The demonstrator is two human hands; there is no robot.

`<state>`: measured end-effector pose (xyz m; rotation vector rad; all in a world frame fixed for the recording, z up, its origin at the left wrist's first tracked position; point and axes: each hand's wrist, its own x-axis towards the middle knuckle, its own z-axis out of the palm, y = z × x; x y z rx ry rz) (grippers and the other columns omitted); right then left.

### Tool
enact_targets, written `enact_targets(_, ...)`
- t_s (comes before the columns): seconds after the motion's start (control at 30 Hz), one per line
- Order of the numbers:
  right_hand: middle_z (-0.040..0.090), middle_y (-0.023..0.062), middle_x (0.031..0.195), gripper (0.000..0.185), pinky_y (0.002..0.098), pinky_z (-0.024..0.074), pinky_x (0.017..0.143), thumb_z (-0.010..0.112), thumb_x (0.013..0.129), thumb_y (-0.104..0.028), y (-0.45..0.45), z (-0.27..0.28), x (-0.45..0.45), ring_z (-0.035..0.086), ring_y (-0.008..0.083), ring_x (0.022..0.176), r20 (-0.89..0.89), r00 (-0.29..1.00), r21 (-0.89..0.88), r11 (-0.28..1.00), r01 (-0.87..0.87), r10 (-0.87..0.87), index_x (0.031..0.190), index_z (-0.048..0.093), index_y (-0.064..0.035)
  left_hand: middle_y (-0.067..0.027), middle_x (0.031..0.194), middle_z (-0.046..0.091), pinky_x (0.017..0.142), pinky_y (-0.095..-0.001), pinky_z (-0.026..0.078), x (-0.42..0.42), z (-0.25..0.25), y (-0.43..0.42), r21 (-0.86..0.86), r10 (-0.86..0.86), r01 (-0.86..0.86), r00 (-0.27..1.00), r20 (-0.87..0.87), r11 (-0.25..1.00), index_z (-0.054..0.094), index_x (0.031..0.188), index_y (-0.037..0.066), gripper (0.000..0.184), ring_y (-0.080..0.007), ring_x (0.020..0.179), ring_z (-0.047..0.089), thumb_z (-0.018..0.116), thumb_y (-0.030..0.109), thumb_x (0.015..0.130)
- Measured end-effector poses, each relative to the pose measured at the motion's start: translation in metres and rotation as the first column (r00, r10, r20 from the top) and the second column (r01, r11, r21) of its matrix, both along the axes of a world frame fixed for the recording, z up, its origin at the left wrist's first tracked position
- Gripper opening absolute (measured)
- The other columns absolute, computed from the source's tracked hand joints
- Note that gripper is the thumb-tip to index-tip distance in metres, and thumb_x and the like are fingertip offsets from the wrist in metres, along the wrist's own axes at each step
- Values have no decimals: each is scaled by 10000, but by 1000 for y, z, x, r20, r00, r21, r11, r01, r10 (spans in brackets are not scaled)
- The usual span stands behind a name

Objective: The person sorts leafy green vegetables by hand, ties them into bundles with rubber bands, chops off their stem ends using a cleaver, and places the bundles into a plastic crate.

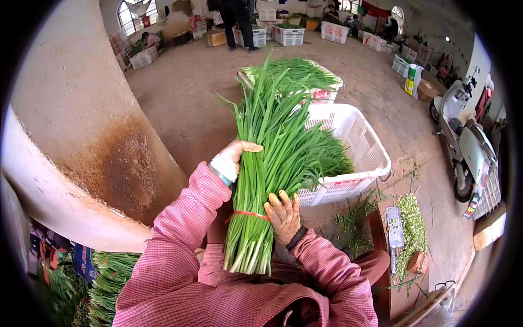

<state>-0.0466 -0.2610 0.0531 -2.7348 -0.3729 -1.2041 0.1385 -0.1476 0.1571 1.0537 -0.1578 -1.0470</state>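
A large bundle of garlic chives [253, 180] lies across my lap, leaves pointing away from me and trimmed pale stems toward me. A red band [249, 214] circles it near the stem end. My left hand [234, 154], in a stained glove, wraps the bundle's left side above the band, thumb over the leaves. My right hand [283, 217], also gloved, presses curled fingers against the right side beside the band. Just beyond stands a white plastic crate [365, 139] with more chives inside, partly hidden by the bundle's leaves.
Behind it is another chive-filled crate [327, 94]. At right, a wide-bladed knife [394, 229] lies on a wooden board [384, 297] with chopped stem ends [412, 223]. A pillar [92, 136] rises at left above stacked chive bundles [111, 283]. A scooter [468, 141] stands right; a person [237, 22] stands far back.
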Motion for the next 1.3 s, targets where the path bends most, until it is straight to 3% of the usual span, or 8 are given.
enact_targets(0.23, 348, 132, 1344, 661, 534, 169, 1001, 666, 652, -419, -23, 112, -14, 250, 342, 1262, 191, 975, 311, 936, -166, 109, 1214, 483, -123, -117, 961, 622, 752, -369, 510, -16, 63, -34, -69, -115, 110, 991, -74, 992, 550, 1043, 34, 336, -231, 828, 618, 651, 190, 763)
enact_targets(0.33, 440, 195, 1234, 760, 448, 322, 962, 720, 640, -305, -42, 163, -30, 416, 375, 1136, 311, 914, 425, 822, -380, 261, 1265, 372, -48, -97, 1026, 609, 810, -310, 483, -26, 75, -10, -157, -357, 420, 879, 317, 894, 528, 1118, 33, 444, -202, 914, 599, 642, 309, 788)
enact_targets(0.43, 535, 104, 1092, 672, 321, 443, 831, 722, 697, -235, -61, 181, -50, 544, 191, 951, 192, 867, 937, 176, -301, 460, 1220, 381, 11, -122, 1214, 499, 918, -313, 397, 10, 78, 6, 765, -735, -84, 228, 638, 638, 341, 1309, 10, 695, -200, 1090, 499, 621, 380, 791)
enact_targets(0.53, 567, 65, 968, 582, 269, 471, 746, 700, 733, -296, -80, 150, -55, 559, 131, 828, 160, 822, 972, -232, -35, 546, 1153, 441, 13, -143, 1390, 281, 1029, -364, 232, -3, 54, 11, 135, -192, 165, 410, 892, 977, 234, 1372, 79, 884, -239, 1293, 250, 647, 502, 715)
enact_targets(0.63, 557, 73, 1020, 638, 280, 462, 789, 700, 725, -355, -70, 116, -50, 552, 147, 885, 228, 754, 870, -477, 126, 616, 1161, 435, 29, -133, 1408, 233, 1057, -406, 126, -72, -2, -28, -176, -135, 372, 674, 726, 911, 137, 1390, 70, 1081, -253, 1304, 203, 669, 608, 616)
enact_targets(0.83, 551, 76, 1086, 658, 310, 469, 811, 677, 754, -317, -63, 126, -41, 557, 173, 954, 226, 872, 973, -149, -178, 434, 1250, 365, -19, -120, 1384, 266, 1035, -390, 171, -133, -74, -55, -385, -275, 365, 923, 270, 847, 168, 1377, 70, 1035, -237, 1273, 243, 666, 589, 633)
enact_targets(1.0, 577, 69, 734, 308, 269, 509, 580, 418, 923, -279, -132, 157, -3, 588, 151, 662, 295, 909, 862, -492, -121, 293, 950, 563, -9, -110, 1364, 294, 1017, -377, 209, -136, -85, -57, -409, -310, 361, 932, 187, 838, 193, 1367, 71, 996, -225, 1247, 277, 663, 574, 647)
enact_targets(1.3, 603, 39, 917, 357, 253, 431, 731, 681, 757, -153, -113, 155, -75, 538, 115, 797, 232, 972, 795, 568, -213, 39, 1081, 579, -45, -92, 1329, 343, 985, -353, 277, -136, -99, -50, -433, -334, 344, 937, 101, 833, 239, 1349, 71, 927, -202, 1201, 337, 659, 546, 673)
